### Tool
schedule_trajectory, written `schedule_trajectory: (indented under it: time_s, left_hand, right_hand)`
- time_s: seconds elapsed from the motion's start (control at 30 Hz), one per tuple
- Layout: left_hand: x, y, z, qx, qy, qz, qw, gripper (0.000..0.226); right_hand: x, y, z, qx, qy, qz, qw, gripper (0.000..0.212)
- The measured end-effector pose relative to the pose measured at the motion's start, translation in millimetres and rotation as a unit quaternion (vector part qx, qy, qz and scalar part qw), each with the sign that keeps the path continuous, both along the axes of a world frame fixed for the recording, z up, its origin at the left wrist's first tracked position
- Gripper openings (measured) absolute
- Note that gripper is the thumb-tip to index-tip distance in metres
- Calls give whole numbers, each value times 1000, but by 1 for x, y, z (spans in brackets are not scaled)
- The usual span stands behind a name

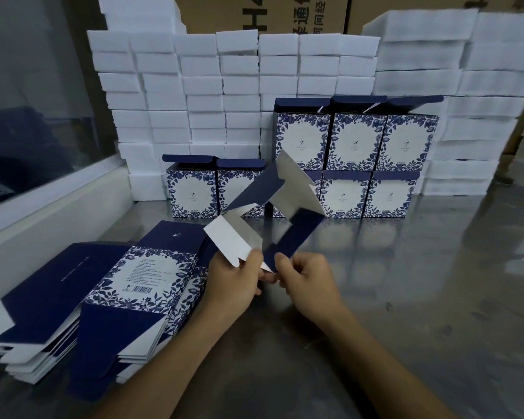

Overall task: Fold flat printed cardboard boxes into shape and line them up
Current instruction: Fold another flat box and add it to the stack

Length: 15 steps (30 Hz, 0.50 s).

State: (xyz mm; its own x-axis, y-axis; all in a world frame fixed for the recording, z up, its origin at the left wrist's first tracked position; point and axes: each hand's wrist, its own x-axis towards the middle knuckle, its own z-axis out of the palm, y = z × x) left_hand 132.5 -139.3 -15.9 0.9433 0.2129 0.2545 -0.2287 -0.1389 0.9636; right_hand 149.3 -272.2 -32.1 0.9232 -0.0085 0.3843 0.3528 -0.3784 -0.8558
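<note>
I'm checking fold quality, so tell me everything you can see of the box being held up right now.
The held box is thin card, navy outside and plain white inside, opened into a tube with its end flaps splayed toward the camera. It is lifted off the steel table, tilted, in front of the row of finished boxes. The left hand and right hand pinch its near flaps.

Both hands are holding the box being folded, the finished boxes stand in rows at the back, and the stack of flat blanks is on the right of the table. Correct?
Not quite. The head view shows the stack of flat blanks on the left; the rest holds.
</note>
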Motion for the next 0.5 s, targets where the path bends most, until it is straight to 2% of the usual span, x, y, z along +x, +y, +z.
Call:
schedule_trajectory:
  time_s: [0.23,0.3,0.43,0.5]
  left_hand:
    - [-1,4,0,34,-4,-7,999,42]
    - [-2,5,2,46,-14,-3,999,39]
    - [-6,4,3,49,-9,-22,999,24]
    - [-4,5,1,27,1,-16,1000,26]
  right_hand:
    - [6,-8,-2,91,-16,-22,996,58]
    - [10,-14,-1,128,-20,-45,991,59]
    - [12,-27,3,124,-25,-83,989,46]
    - [11,-29,3,135,-16,-63,989,51]
